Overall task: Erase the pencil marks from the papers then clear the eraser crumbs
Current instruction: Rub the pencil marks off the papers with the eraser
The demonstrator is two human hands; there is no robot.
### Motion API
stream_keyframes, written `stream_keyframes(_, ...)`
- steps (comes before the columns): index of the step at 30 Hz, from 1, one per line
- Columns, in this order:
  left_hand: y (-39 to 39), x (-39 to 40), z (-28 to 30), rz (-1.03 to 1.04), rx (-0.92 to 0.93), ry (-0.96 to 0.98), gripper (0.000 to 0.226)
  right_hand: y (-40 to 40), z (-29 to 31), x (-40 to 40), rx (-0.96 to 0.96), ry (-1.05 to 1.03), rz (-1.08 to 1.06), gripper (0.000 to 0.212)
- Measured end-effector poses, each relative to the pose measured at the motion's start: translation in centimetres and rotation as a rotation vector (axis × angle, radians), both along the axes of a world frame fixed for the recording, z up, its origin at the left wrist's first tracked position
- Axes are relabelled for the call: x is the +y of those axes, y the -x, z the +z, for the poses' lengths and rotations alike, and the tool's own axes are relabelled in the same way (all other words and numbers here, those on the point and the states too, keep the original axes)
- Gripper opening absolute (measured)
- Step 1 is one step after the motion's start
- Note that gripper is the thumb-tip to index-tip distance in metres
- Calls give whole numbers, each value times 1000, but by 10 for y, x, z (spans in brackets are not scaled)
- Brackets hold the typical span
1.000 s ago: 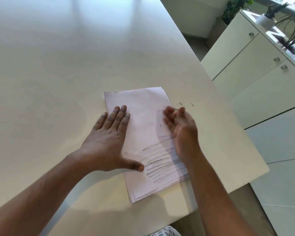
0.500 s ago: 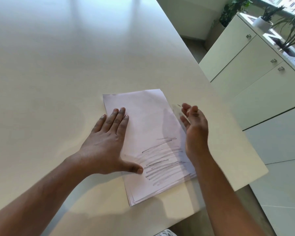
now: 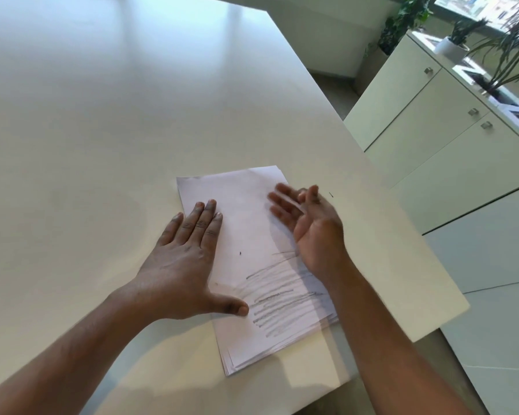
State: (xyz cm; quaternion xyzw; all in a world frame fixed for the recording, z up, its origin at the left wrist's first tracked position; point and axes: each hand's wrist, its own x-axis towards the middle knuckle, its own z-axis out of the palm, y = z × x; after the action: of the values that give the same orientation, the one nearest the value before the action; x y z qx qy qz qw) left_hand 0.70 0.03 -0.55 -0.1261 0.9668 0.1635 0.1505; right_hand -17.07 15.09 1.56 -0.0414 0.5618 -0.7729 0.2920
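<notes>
A stack of white papers lies near the table's front right. Grey pencil marks cover the lower half of the top sheet; its upper half is blank. My left hand lies flat on the stack's left edge, fingers spread, thumb by the scribbles. My right hand hovers over the stack's right side, palm turned left, fingers apart, blurred, holding nothing. One dark eraser crumb sits mid-sheet and another crumb lies on the table right of the stack. No eraser is in view.
The white table ends in a right edge close to the papers. Beyond it stand pale green cabinets with metal knobs, topped by potted plants. Light floor tiles lie at the right.
My right hand swept right off the sheet to the table, then came back left over the paper's right side with the palm turned. The left hand stayed flat on the stack.
</notes>
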Motion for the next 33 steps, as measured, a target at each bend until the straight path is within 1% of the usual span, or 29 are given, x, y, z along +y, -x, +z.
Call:
stream_keyframes(1,0,0,0,0,0,-2,161,-2,-3,0,-45,14,10,25)
stream_keyframes(2,1,0,0,-1,2,-4,161,2,-6,1,-67,6,-28,25)
stream_keyframes(3,1,0,0,-2,3,-4,161,9,-6,3,-41,-35,-106,22)
stream_keyframes(5,0,0,0,-2,3,-4,161,19,5,7,94,-169,-284,20)
stream_keyframes(6,0,0,0,-3,3,-3,161,17,12,8,146,-182,-306,20)
stream_keyframes(7,0,0,0,-2,3,0,161,9,19,7,172,-151,-274,20)
stream_keyframes(8,0,0,0,-1,2,5,160,-8,23,4,133,-98,-180,19)
stream_keyframes(9,0,-1,0,-1,0,6,160,-28,24,1,51,-47,-19,16)
stream_keyframes(10,0,0,1,-4,-3,5,160,-50,20,-1,-26,-42,150,17)
stream_keyframes(11,1,0,1,-7,-4,5,160,-68,17,-3,-77,-80,296,26)
stream_keyframes(12,0,0,1,-7,-1,4,160,-77,10,-1,-99,-142,369,38)
stream_keyframes(13,1,0,1,-6,1,7,160,-78,2,0,-120,-149,350,46)
stream_keyframes(14,1,0,1,-4,-3,11,161,-72,-2,0,-131,-137,271,47)
stream_keyframes(15,0,1,2,-3,-7,15,161,-59,-5,1,-134,-128,167,41)
stream_keyframes(17,0,0,2,-4,-10,15,162,-28,-5,2,-83,-126,-26,21)
stream_keyframes(18,0,1,2,-6,-8,15,161,-14,-4,6,-27,-142,-98,16)
stream_keyframes(20,0,1,1,-7,-4,13,161,3,-1,15,76,-152,-192,18)
stream_keyframes(22,-1,0,2,-6,-2,10,161,8,1,21,137,-133,-188,22)
stream_keyframes(24,0,0,2,-6,-4,9,161,10,-3,21,94,-87,-105,24)
stream_keyframes(25,0,0,2,-6,-7,12,161,13,-5,21,57,-83,-95,23)
stream_keyframes(27,0,1,2,-6,-11,14,162,26,-5,22,18,-84,-178,17)
stream_keyframes(29,0,1,3,-4,-13,13,162,39,3,24,44,-72,-263,16)
stream_keyframes(31,0,0,3,-5,-13,12,162,44,5,28,49,-31,-214,22)
stream_keyframes(33,0,0,3,-4,-13,13,162,40,2,25,-15,-25,-110,28)
